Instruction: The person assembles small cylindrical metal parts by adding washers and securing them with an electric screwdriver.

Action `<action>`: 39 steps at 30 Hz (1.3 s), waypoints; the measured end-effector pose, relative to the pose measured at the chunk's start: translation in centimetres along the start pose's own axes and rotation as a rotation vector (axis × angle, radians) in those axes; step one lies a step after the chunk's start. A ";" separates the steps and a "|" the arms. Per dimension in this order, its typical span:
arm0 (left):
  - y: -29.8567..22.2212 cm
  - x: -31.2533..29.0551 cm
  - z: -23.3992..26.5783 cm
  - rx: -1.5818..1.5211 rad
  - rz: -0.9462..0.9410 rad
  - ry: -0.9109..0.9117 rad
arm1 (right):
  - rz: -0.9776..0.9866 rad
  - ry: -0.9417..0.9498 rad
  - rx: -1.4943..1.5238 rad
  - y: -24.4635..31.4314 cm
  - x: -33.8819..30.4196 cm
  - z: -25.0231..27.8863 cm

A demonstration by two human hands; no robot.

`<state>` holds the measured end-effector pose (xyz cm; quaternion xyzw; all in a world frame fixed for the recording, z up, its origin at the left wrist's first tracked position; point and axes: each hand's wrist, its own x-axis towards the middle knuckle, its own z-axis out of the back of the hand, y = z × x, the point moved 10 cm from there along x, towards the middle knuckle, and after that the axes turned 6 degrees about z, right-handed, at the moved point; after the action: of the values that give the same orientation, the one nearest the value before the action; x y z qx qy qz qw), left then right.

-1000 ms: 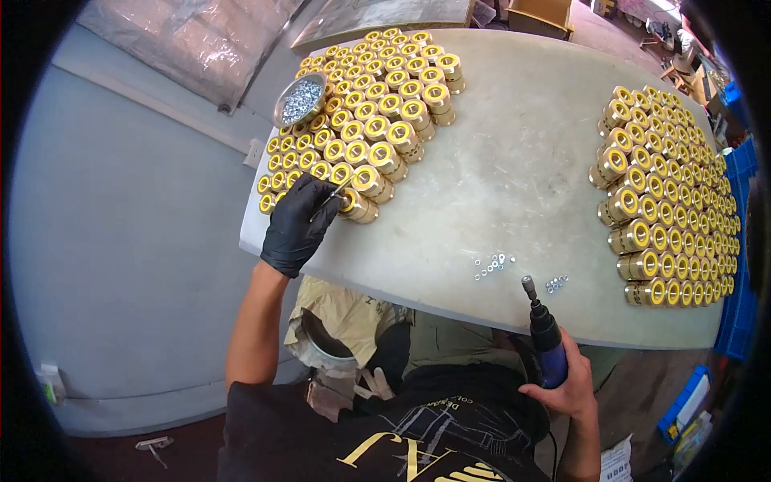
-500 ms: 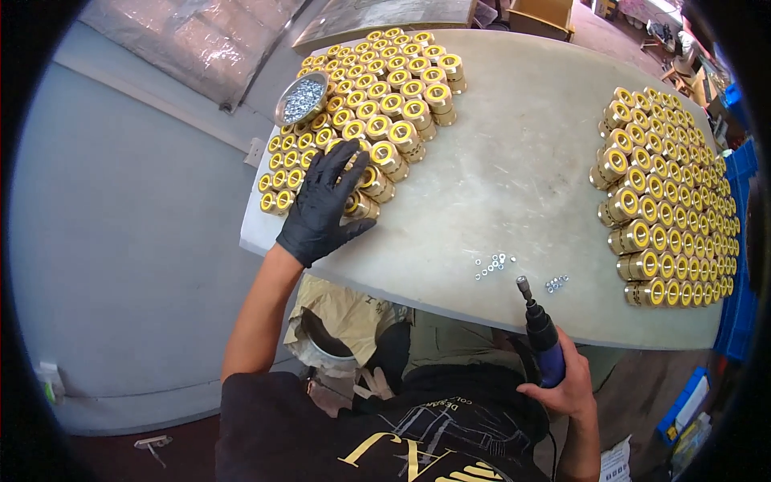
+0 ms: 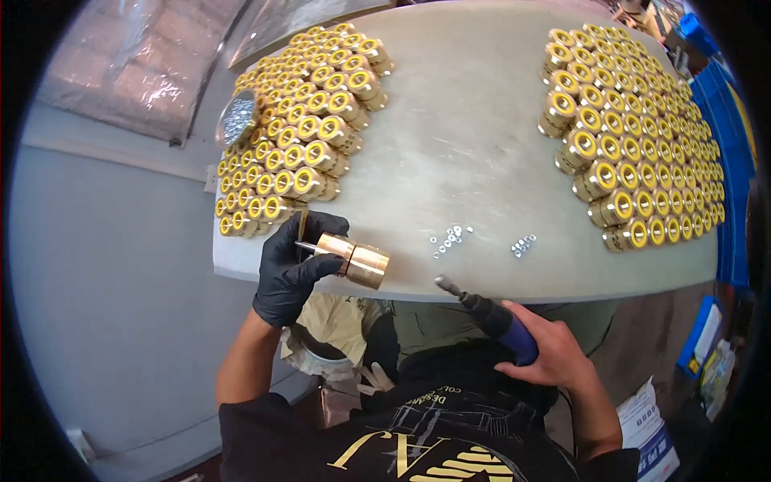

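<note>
My left hand [image 3: 291, 271], in a black glove, grips a brass cylinder [image 3: 366, 265] near the table's front edge. The cylinder lies nearly sideways, with a groove round its middle and a thin metal rod sticking out toward my palm. My bare right hand [image 3: 556, 350] is wrapped round a purple and black power screwdriver [image 3: 491, 316]. Its socket tip points up and left, apart from the cylinder. Small loose nuts [image 3: 453, 235] lie just beyond the tip, and a second small group of nuts [image 3: 524, 244] sits farther right.
Packed rows of yellow-ringed brass cylinders [image 3: 308, 127] stand at the table's left, with a metal bowl of small parts [image 3: 238, 119] on them. More brass cylinders [image 3: 634, 149] fill the right side. The grey table [image 3: 450, 145] curves at its front edge. Blue crates [image 3: 727, 120] stand beyond the right end.
My left hand has come away from the left group toward me, now holding a brass cylinder. The screwdriver has tilted farther left in my right hand. The whole view has shifted.
</note>
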<state>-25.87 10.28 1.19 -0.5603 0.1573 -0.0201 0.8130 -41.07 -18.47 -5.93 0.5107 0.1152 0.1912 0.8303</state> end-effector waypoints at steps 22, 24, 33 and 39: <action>-2.5 0.8 -8.9 -0.050 -0.014 0.319 | 0.129 -0.044 -0.061 0.5 -0.9 0.5; -2.9 0.9 -9.1 -0.030 -0.042 0.322 | 0.129 -0.046 -0.047 0.4 -0.9 0.6; -3.6 1.1 -9.3 0.077 -0.136 0.362 | 0.093 0.044 0.164 0.3 -0.9 -0.4; -5.1 1.0 -9.8 0.192 -0.323 0.427 | 0.014 0.149 0.357 -0.7 -1.4 -1.9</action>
<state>-26.87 -0.68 2.49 -0.4815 0.2310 -0.2818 0.7971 -42.95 -17.80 -7.42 0.6351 0.2049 0.2105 0.7144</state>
